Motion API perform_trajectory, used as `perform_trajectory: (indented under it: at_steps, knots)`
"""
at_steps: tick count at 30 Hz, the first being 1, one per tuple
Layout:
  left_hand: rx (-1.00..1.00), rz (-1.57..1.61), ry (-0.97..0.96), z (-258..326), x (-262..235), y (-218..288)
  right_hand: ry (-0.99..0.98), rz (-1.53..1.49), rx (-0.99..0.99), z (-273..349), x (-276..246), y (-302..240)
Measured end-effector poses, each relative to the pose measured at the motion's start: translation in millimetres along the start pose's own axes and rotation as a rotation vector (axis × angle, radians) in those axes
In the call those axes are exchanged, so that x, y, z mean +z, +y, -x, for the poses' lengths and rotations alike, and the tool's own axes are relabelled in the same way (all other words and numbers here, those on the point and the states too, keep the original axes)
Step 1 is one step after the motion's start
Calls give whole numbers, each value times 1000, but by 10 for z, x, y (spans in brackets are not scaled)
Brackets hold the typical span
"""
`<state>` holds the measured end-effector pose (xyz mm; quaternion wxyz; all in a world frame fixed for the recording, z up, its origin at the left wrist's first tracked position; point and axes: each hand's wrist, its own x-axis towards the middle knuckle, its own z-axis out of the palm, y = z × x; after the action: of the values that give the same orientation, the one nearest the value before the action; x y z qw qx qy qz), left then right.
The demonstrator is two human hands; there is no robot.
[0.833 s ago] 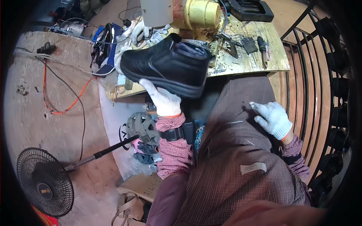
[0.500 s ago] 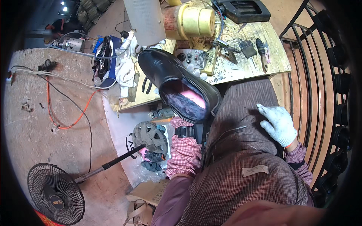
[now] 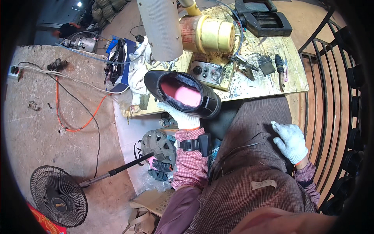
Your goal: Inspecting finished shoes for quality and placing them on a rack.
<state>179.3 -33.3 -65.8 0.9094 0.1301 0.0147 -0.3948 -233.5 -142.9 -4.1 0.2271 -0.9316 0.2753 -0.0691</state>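
Observation:
A black leather shoe [image 3: 183, 95] with grey fleecy lining and a pink insole is held up before the near edge of the workbench, its opening facing me and its toe to the left. My left hand [image 3: 182, 117], in a white knit glove, supports it from underneath. Most of those fingers are hidden behind the shoe. My right hand [image 3: 291, 142], also gloved in white, lies on the dark checked apron [image 3: 257, 128] over my lap. Its thumb and forefinger are apart, with nothing visible between them.
The wooden workbench [image 3: 294, 80] bears a yellow-banded machine [image 3: 216, 36], a control box [image 3: 208, 73], a screwdriver [image 3: 279, 68] and a black tray [image 3: 269, 24]. A black fan [image 3: 58, 197] stands lower left. A metal rack [image 3: 327, 117] with black shoes rises at right.
The shoe has swung from slanting toward me to lying more sideways, and its heel has moved slightly up and left. My left glove has come into sight. The right hand stays on my lap.

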Motion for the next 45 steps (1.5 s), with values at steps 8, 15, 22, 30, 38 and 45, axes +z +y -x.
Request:
perform_trajectory:
  at_steps: [8,15,22,30,38,45]
  knots:
    - [134,-393,196,440,159,-73,0,-59,-84,-139,-16,-156]
    - [-276,-118,-377,874,-152,-188,64,-16,-120,34,-4,-279]
    - [-543,-183,-182,1003,-269,-179,90,113,-242,131,-383,-664]
    - [-576,-282,-741,891,694,-1533,237,164,-451,469,-839,-888]
    - [-720,-791,-1013,1500,1750,-1938,790,814,-290,1731,-2027,-1282]
    - [-750,-790,-805,1357,1359,-1802,907,943,521,2110,-3011,-807]
